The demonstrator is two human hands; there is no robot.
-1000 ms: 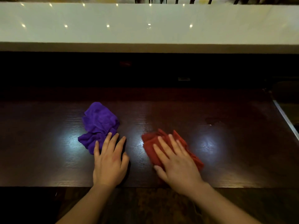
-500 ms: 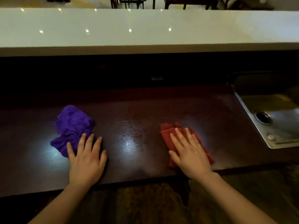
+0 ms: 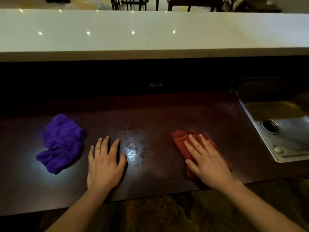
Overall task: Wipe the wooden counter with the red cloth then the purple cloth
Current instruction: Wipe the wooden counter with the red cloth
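The dark wooden counter [image 3: 150, 118] runs across the view. My right hand [image 3: 207, 161] lies flat, fingers spread, pressing on the folded red cloth [image 3: 180, 143] near the counter's front right. My left hand [image 3: 105, 163] rests flat on the bare wood with fingers apart and nothing in it. The crumpled purple cloth [image 3: 61, 143] lies just left of my left hand, a small gap between them.
A steel sink [image 3: 280, 131] with a drain is set into the counter at the right edge. A raised white bar top [image 3: 150, 36] runs along the back above a dark recess. Chair legs [image 3: 128, 4] stand beyond it. Patterned floor shows below the front edge.
My right hand has slid the red cloth rightwards toward the sink. My left hand has moved right, away from the purple cloth it was touching. The view has swung right.
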